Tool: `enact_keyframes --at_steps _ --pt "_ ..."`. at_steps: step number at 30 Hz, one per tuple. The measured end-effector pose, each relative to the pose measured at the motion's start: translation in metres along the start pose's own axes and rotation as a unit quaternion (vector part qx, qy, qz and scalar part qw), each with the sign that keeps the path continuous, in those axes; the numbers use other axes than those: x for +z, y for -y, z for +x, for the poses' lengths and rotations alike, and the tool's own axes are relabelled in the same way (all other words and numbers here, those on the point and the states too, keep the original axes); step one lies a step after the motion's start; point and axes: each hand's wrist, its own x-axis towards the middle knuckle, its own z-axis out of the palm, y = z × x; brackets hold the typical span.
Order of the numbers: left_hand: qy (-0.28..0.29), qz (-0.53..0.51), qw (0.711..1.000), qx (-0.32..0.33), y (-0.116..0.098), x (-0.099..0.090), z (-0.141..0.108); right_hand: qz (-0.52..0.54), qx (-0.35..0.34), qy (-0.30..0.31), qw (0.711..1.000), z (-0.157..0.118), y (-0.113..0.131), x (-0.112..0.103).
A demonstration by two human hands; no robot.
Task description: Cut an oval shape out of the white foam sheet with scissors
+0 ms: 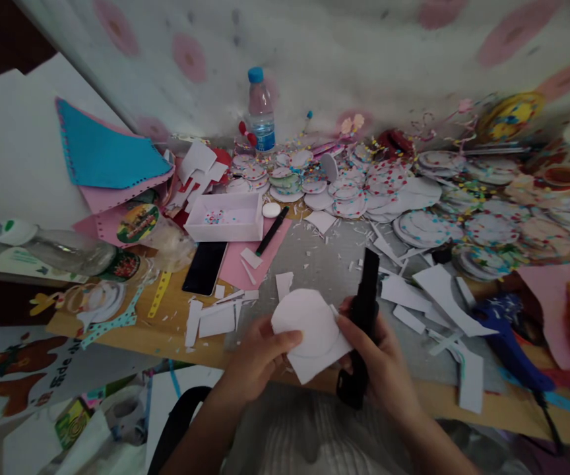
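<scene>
A white paper piece point(309, 330), rounded at its top and pointed at its bottom, is held up over the table's front edge; a curved pencil line runs across it. My left hand point(260, 353) pinches its left side, thumb on top. On the right, my right hand point(377, 349) grips a black tool point(364, 316), while its thumb and fingertips also touch the paper's right edge. The tool stands nearly upright in view; its working end cannot be made out.
White paper scraps point(443, 297) lie on the grey mat point(315, 264). Decorated paper discs point(423, 227) are piled along the back. A white box point(225, 218), a phone point(204, 269), a water bottle point(261, 115), a blue glue gun point(512, 343) and plastic bottles point(62, 247) stand or lie around.
</scene>
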Motion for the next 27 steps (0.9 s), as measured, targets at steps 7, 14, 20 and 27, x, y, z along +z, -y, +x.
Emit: enact_keyframes --at_steps 7,14,20,27 --pt "-0.045 -0.039 0.996 0.069 0.007 0.004 0.004 -0.003 0.003 -0.018 1.0 -0.007 -0.007 0.007" --pt "-0.1 -0.04 0.987 0.12 0.013 0.006 0.008 -0.032 0.031 -0.035 0.998 -0.011 -0.019 0.013" --pt "-0.067 0.005 0.986 0.153 0.038 0.013 0.006 -0.063 -0.047 -0.095 0.992 -0.012 -0.025 0.022" --pt "-0.146 -0.216 0.965 0.025 0.016 0.016 0.018 -0.327 -0.2 0.041 0.922 -0.009 -0.02 -0.011"
